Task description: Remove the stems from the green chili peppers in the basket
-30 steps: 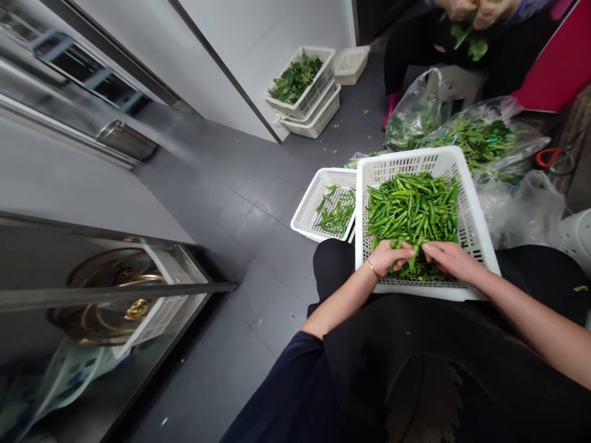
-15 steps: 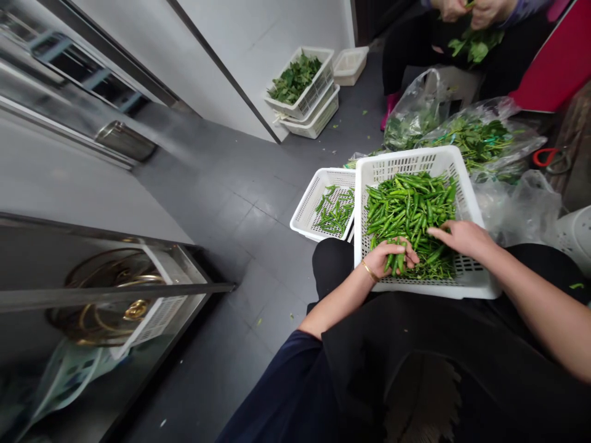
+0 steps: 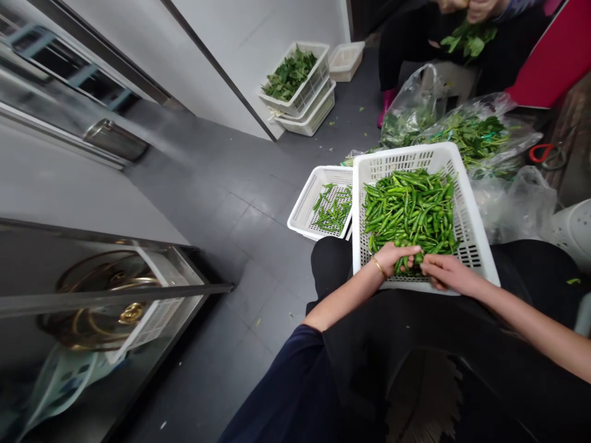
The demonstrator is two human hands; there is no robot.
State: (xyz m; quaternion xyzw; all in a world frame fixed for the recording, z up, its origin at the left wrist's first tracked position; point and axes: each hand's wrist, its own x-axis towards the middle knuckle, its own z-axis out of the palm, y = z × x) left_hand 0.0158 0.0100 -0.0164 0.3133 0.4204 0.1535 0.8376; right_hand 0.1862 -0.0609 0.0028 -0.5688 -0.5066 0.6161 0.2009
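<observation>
A white slotted plastic basket [image 3: 471,215] rests on my lap, heaped with green chili peppers [image 3: 410,206]. Over its near side my left hand [image 3: 391,257], with a gold bracelet at the wrist, is closed around several green chili peppers. My right hand [image 3: 446,271] meets it from the right, its fingers pinched at the end of a chili held by the left. Whether a stem sits in that pinch is too small to tell. Left of the basket stands a smaller white basket [image 3: 298,212] with some green chilies in it.
Stacked white baskets [image 3: 318,117] with leafy greens stand by the wall. Clear plastic bags of greens [image 3: 480,132] lie beyond my basket, with red-handled scissors [image 3: 541,152] at right. Another person's hands [image 3: 478,9] hold greens. A metal shelf [image 3: 184,289] stands at left.
My right hand has moved left and down, from above the chilies to my left hand's fingertips. The left hand has shifted slightly right, still holding chilies.
</observation>
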